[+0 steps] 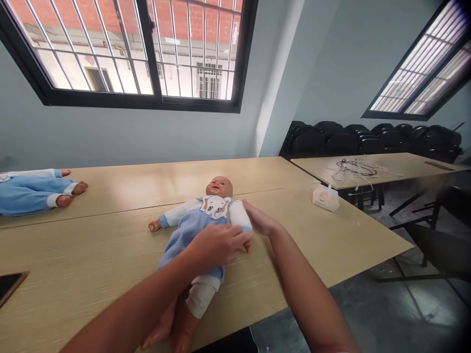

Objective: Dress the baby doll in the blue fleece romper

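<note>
A baby doll lies on its back on the table. It wears a blue and white outfit with an elephant face on the chest. Across its body reaches my left hand, slightly blurred, fingers closed at the blue cuff of the white sleeve on the right. The doll's small hand shows just below my fingers. Against the outer side of that sleeve rests my right hand, its fingers stretched and partly hidden by the sleeve. My left forearm covers part of the doll's legs.
Another doll in blue lies at the far left. A tissue box stands near the right edge, and a dark framed object lies at the left. Tangled cables sit on the neighbouring table. Black chairs stand to the right.
</note>
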A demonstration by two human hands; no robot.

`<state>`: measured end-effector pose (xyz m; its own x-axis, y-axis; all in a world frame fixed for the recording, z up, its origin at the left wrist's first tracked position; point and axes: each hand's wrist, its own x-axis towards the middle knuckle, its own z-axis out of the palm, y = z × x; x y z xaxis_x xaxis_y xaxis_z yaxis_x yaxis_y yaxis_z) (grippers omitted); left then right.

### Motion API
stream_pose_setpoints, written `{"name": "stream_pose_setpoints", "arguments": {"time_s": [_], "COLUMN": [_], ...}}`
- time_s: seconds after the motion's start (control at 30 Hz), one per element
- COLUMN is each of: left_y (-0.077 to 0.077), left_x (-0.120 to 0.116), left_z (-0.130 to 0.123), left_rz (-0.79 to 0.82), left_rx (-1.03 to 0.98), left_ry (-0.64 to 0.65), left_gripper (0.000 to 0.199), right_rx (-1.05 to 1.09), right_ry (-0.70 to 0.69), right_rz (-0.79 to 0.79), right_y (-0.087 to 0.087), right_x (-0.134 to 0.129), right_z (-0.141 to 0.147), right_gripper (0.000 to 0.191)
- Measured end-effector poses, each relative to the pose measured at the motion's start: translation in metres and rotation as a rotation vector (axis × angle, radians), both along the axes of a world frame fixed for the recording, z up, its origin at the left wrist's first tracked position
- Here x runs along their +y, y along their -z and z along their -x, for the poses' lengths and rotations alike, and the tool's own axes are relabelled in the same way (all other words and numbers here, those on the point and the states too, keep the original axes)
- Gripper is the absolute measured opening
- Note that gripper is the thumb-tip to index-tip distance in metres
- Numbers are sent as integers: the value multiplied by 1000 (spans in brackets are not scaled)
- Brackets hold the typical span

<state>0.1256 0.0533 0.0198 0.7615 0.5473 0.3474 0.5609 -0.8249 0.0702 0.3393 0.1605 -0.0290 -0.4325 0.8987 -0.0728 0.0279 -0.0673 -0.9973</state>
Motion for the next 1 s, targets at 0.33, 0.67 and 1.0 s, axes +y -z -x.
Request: {"name": "stream_pose_setpoints", "arguments": {"time_s": [0.33,0.67,1.0], "left_y": [-17,73,100], "left_x": [-23,-100,-119], "left_z": [34,164,149], "left_rz": [299,441,306], "left_rx": [-83,-440,-421], "left_ry": [109,-548,-682], "left_gripper": [26,22,18], "right_rx": [-398,-937,-923], "right_ry": [-3,328,-225], "right_rz": [-228,-876,-1326], "right_y": [-14,-31,13], "right_x": [3,-67,-272], "right_z": [-24,29,160], "right_gripper": [47,42,14]}}
